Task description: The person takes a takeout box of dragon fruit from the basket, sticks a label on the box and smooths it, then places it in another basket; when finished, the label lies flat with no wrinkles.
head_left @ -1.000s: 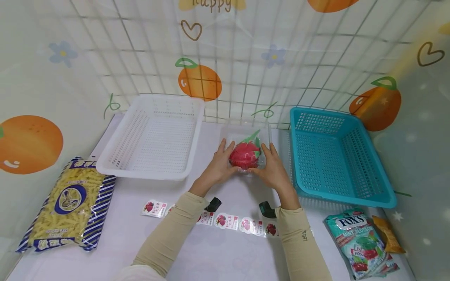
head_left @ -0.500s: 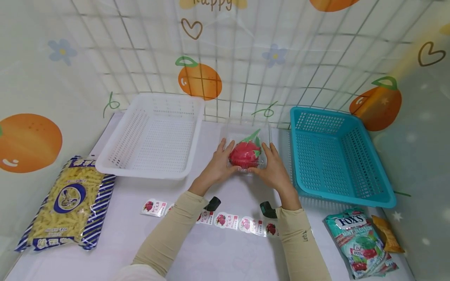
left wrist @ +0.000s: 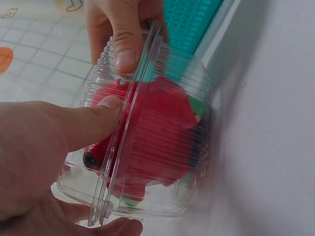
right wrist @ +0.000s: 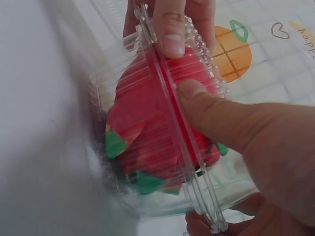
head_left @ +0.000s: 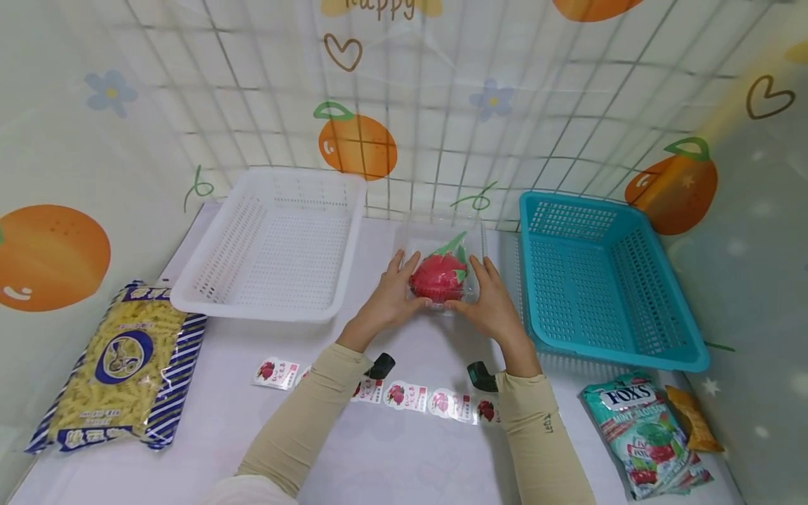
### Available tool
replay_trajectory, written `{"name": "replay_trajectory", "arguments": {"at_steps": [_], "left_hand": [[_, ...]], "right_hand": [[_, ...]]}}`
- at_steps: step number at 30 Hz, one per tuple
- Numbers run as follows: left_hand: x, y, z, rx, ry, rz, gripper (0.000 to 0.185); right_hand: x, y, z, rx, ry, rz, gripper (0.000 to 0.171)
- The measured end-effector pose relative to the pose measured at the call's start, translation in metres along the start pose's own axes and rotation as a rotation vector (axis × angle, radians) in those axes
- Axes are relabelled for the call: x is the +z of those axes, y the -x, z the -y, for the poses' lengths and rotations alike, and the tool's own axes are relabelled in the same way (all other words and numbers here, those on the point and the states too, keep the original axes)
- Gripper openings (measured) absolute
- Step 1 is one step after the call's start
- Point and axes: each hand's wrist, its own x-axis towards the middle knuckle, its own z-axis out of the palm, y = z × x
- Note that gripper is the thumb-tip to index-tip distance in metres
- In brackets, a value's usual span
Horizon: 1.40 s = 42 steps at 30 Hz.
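Observation:
A clear plastic clamshell box (head_left: 442,270) sits on the white table between two baskets, with a red dragon fruit (head_left: 438,277) with green tips inside. My left hand (head_left: 393,294) grips the box's left side, its thumb on the lid (left wrist: 106,105). On the other side my right hand (head_left: 489,301) holds the box, thumb pressing the lid near the seam (right wrist: 194,93). In both wrist views the box (left wrist: 147,142) (right wrist: 162,142) looks closed, the fruit (left wrist: 157,128) (right wrist: 147,128) filling it.
A white basket (head_left: 271,245) stands at the back left, a teal basket (head_left: 600,273) at the right. A pasta bag (head_left: 123,365) lies at the far left, a Fox's candy bag (head_left: 644,435) at the front right. A strip of fruit stickers (head_left: 410,400) lies under my forearms.

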Motion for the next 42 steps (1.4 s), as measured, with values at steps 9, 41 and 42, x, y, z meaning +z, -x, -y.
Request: {"name": "replay_trajectory", "arguments": {"at_steps": [9, 41, 42], "left_hand": [[-0.002, 0.002, 0.000, 0.007, 0.004, 0.005, 0.092], [-0.020, 0.074, 0.005, 0.066, -0.035, -0.018, 0.091], [-0.021, 0.079, 0.004, 0.065, -0.033, -0.013, 0.091]], "right_hand": [[-0.001, 0.003, 0.001, 0.005, 0.002, 0.008, 0.102], [-0.018, 0.075, -0.007, -0.083, 0.109, -0.019, 0.087], [-0.018, 0.079, -0.007, -0.083, 0.112, -0.015, 0.086]]}}
